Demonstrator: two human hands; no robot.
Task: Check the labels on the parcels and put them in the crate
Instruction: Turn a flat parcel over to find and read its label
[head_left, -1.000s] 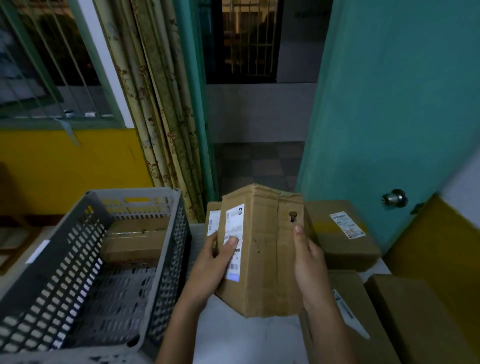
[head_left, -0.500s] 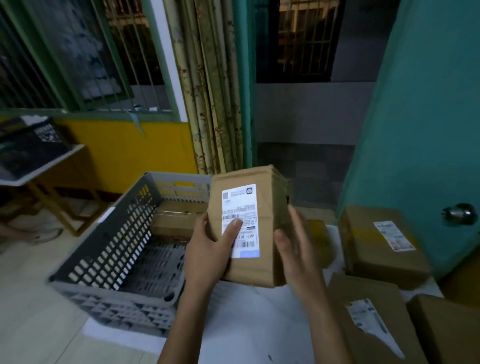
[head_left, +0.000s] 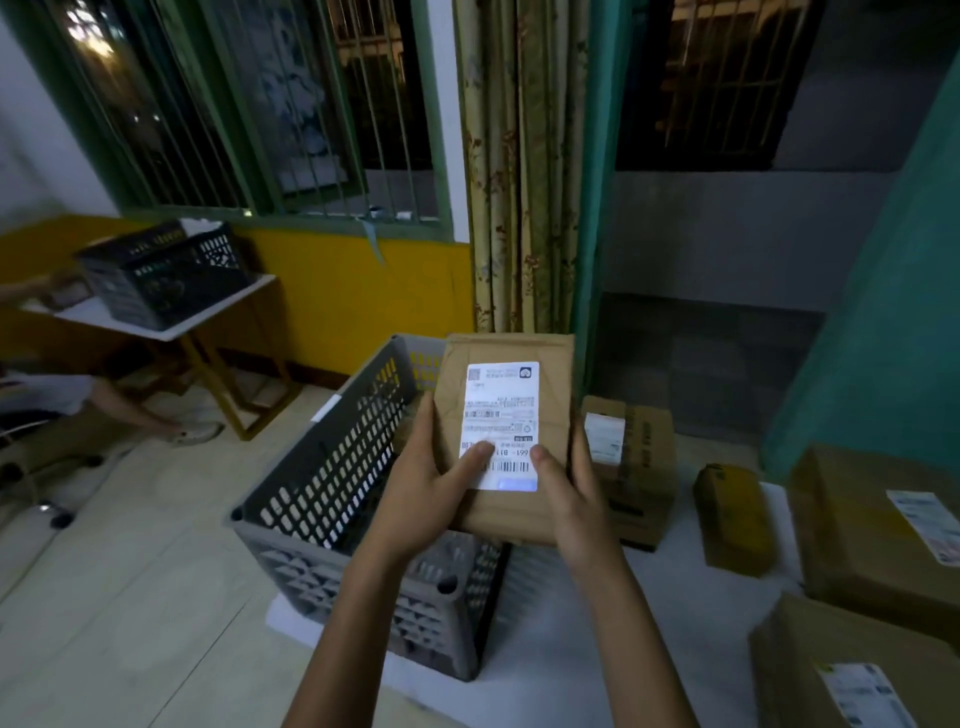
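I hold a brown cardboard parcel (head_left: 506, 358) above the right side of the grey plastic crate (head_left: 332, 467), its white shipping label (head_left: 501, 421) facing me. My left hand (head_left: 434, 493) grips the parcel's left edge, thumb pressed on the label's lower part. My right hand (head_left: 569, 493) grips its right edge, thumb touching the label's lower right corner. The parcel and my hands hide most of the crate's inside.
More parcels lie on the white table (head_left: 571, 613) to the right: a labelled box (head_left: 639, 467), a small yellowish one (head_left: 732, 514), a large one (head_left: 878, 530) and another (head_left: 852, 675) at the front. A dark crate (head_left: 166, 275) sits on a side table; a person (head_left: 78, 410) crouches at left.
The parcel has turned so its label faces me and has moved left over the crate. My right hand, apart from it half a second ago, now grips its right edge. My view swung left.
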